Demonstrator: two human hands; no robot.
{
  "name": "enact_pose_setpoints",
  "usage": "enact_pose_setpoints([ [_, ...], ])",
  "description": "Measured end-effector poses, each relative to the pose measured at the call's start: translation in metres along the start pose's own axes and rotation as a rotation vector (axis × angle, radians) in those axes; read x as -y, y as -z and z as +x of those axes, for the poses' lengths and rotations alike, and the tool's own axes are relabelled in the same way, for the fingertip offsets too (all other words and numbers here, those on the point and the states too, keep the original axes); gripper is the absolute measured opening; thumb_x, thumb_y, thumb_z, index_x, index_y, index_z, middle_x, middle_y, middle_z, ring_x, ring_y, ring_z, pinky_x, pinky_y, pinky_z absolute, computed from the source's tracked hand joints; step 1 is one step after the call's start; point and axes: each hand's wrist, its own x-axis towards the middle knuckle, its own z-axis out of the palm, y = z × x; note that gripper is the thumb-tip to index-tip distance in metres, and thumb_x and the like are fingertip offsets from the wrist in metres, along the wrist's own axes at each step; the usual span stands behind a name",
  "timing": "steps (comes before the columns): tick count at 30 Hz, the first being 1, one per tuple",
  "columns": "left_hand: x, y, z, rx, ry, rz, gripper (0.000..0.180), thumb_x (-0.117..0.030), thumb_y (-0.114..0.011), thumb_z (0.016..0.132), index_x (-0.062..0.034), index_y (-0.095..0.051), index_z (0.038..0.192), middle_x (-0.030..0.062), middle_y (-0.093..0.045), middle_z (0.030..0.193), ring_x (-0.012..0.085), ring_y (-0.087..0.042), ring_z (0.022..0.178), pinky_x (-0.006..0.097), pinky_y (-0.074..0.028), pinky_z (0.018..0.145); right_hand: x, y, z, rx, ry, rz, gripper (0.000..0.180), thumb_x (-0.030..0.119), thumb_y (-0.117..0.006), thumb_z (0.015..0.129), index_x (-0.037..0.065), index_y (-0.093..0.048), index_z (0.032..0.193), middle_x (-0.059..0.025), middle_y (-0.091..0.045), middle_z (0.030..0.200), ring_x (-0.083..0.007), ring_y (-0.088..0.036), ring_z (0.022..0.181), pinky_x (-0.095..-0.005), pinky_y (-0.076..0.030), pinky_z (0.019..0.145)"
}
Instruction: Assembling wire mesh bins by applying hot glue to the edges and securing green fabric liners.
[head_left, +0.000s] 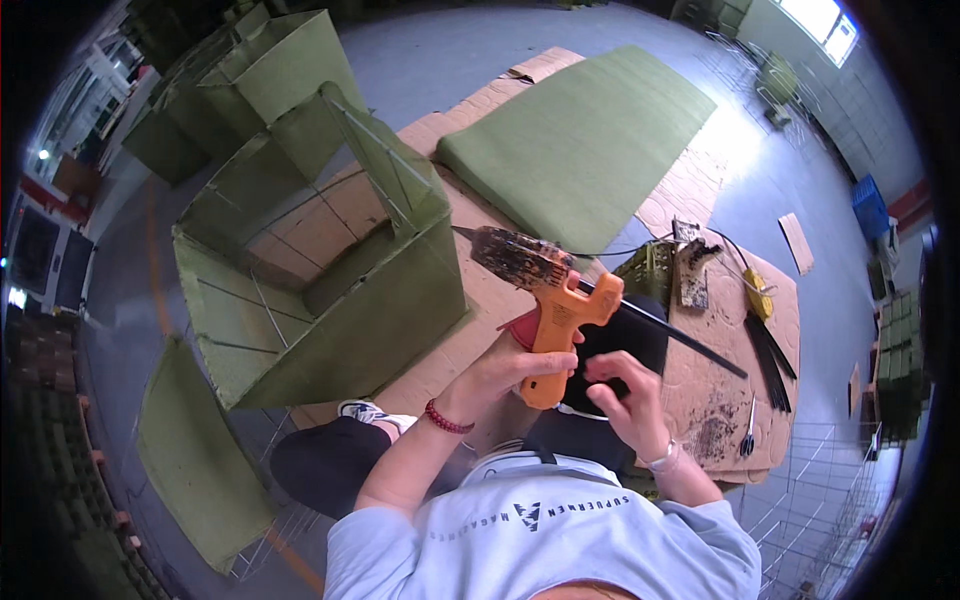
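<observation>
- Left hand is clenched around the grip of an orange hot glue gun, holding it up in front of the body with the crusted, dark nozzle end pointing left toward the green box.
- Right hand sits just behind the gun's base with its fingers curled near the white cord; whether it pinches the cord or only touches the handle cannot be told from here.
- A long black glue stick juts out of the back of the gun, slanting right and down over the brown cardboard sheet on the floor.
- To feed the stick well, I judge it best to keep the gun steady in the left hand, line the stick straight with the rear opening, and push gently rather than bend it.
- The nozzle is caked with old residue and likely hot, so fingers should stay behind the trigger.
- Nearby lie a bundle of spare black sticks, a pair of scissors and a yellow tool on the cardboard.
- The green felt-covered wire box stands just left of the gun, and a green felt mat lies beyond it.
</observation>
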Motion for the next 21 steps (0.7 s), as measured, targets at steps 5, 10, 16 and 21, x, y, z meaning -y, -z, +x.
enact_pose_setpoints([
  [5, 0.023, -0.011, 0.002, 0.201, 0.049, 0.028, 0.067, -0.014, -0.073, 0.086, -0.0086, -0.036, 0.142, 0.0023, -0.058, 0.114, 0.0106, -0.060, 0.092, 0.028, -0.051, 0.081, -0.029, -0.033, 0.010, 0.050, -0.459, 1.146, 0.046, 0.022, -0.058, 0.093, -0.001, -0.046, 0.130, -0.0155, -0.060, 0.116, -0.0212, -0.060, 0.106, -0.0337, -0.051, 0.088],
  [10, -0.005, 0.010, -0.020, 0.194, 0.205, 0.661, 0.029, -0.014, -0.069, 0.090, -0.0030, -0.063, 0.116, 0.0051, -0.066, 0.099, 0.0127, -0.061, 0.093, 0.030, -0.051, 0.084, -0.025, -0.033, 0.031, 0.053, -0.428, 1.303, 0.057, 0.023, -0.065, 0.083, -0.002, -0.045, 0.130, -0.0248, -0.057, 0.125, -0.0338, -0.059, 0.115, -0.0452, -0.045, 0.102],
  [16, -0.112, 0.046, -0.052, -0.890, -0.731, 1.422, 0.015, -0.008, -0.066, 0.087, 0.0012, -0.068, 0.099, 0.0148, -0.068, 0.098, 0.0325, -0.066, 0.086, 0.038, -0.054, 0.077, -0.050, -0.001, 0.049, -0.155, -0.223, 1.099, 0.045, 0.020, -0.067, 0.081, -0.001, -0.052, 0.118, -0.0195, -0.058, 0.118, -0.0346, -0.056, 0.117, -0.0496, -0.042, 0.106],
  [21, -0.091, 0.080, -0.021, -0.900, -0.599, 1.694, 0.022, -0.011, -0.072, 0.082, -0.0026, -0.069, 0.103, 0.0155, -0.069, 0.098, 0.0317, -0.067, 0.085, 0.037, -0.053, 0.070, -0.051, -0.007, 0.044, -0.143, -0.307, 1.201, 0.037, 0.022, -0.066, 0.083, 0.002, -0.053, 0.110, -0.0177, -0.059, 0.113, -0.0331, -0.057, 0.115, -0.0484, -0.044, 0.104],
])
